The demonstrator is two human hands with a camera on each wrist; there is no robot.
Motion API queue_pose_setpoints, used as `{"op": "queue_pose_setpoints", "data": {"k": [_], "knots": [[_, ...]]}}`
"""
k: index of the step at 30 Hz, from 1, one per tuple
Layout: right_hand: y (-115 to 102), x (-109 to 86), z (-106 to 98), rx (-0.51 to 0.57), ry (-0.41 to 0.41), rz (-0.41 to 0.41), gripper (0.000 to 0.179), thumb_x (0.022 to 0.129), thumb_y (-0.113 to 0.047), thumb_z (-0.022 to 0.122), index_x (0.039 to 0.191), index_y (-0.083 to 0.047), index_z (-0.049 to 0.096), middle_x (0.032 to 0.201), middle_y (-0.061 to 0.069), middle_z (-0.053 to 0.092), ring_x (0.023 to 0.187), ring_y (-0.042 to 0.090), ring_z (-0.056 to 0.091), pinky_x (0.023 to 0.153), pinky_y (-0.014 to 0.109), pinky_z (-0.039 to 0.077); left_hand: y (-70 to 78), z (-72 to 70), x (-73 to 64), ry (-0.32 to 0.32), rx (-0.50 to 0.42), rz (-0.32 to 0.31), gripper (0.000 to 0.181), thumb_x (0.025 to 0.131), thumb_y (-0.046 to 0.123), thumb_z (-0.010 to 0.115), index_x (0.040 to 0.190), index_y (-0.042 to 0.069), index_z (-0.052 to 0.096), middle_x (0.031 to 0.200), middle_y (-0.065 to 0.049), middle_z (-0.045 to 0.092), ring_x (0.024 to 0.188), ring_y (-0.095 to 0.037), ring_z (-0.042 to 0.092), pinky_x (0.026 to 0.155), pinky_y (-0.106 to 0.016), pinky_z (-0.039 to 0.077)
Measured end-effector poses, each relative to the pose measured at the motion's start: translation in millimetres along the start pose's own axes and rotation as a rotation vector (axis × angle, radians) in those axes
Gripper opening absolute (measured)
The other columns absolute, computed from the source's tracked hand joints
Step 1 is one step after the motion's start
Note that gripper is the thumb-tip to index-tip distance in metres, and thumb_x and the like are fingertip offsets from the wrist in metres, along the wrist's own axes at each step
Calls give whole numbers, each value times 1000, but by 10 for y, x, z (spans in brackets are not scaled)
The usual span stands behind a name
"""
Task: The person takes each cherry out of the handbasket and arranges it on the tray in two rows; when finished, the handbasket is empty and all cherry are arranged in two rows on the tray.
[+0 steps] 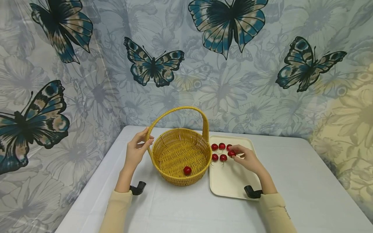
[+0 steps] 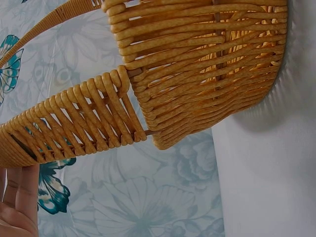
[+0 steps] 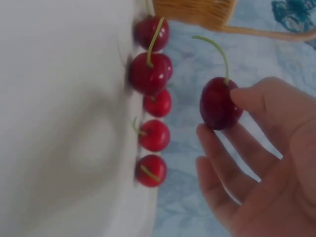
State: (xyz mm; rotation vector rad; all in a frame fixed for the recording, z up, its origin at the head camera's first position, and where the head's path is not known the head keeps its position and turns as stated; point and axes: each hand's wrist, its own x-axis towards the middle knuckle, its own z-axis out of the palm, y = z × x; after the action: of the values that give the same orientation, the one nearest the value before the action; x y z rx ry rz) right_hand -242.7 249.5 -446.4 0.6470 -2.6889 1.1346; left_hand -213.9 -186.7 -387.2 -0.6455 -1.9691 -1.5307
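A yellow woven basket (image 1: 180, 181) with a tall arched handle (image 1: 186, 108) stands on the table, one red cherry (image 1: 187, 170) lying inside it. My left hand (image 1: 136, 147) grips the lower left part of that handle; its fingers (image 2: 22, 192) show only partly in the left wrist view. Over the cream tray (image 1: 233, 181), my right hand (image 1: 247, 158) pinches a dark red cherry (image 3: 217, 103) between thumb and fingertips, its green stem pointing up. This cherry is held apart from the tray. Several other cherries (image 1: 223, 158) lie near the tray's upper left.
The tray stands right beside the basket on a white-covered table (image 1: 169, 210). Behind the table hangs a floral cloth (image 1: 250, 110) with blue butterflies. Each wrist wears a black camera mount (image 1: 137, 188).
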Motion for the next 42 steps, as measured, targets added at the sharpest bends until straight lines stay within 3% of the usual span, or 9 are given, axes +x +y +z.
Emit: {"op": "queue_pose_setpoints", "data": {"k": [8,20,25,32,42], "knots": [[136,-37,11,-15,-83,-50,33,83,6,61,116,3,59,112,20,62,96,36,60,77,51,52,5,-2,-2,4,3,-8,46,85,-7,61,129,-2,50,94,-26,63,84,1,61,69,-19,56],[221,-66,86,-24,-146,-58,34,82,10,58,114,2,59,110,21,62,93,37,60,78,49,52,-6,3,4,8,-7,8,48,83,-9,62,129,-3,50,94,-27,62,85,0,61,69,-18,55],[254,-74,102,-42,-131,-77,34,81,10,57,113,2,60,109,20,62,91,36,62,74,45,53,7,4,4,10,7,8,47,83,-9,62,128,-4,51,93,-26,63,84,0,61,68,-19,56],[277,-64,102,-42,-136,-7,37,81,11,54,117,2,58,117,22,59,94,38,61,73,44,53,10,8,6,10,4,9,47,83,-9,62,128,-4,51,93,-27,63,84,0,61,68,-18,55],[261,-26,104,-64,-94,26,30,82,7,63,112,4,61,110,23,62,88,36,64,71,42,56,2,5,8,15,5,2,46,84,-8,62,128,-3,51,93,-26,63,84,1,61,69,-18,56]]}}
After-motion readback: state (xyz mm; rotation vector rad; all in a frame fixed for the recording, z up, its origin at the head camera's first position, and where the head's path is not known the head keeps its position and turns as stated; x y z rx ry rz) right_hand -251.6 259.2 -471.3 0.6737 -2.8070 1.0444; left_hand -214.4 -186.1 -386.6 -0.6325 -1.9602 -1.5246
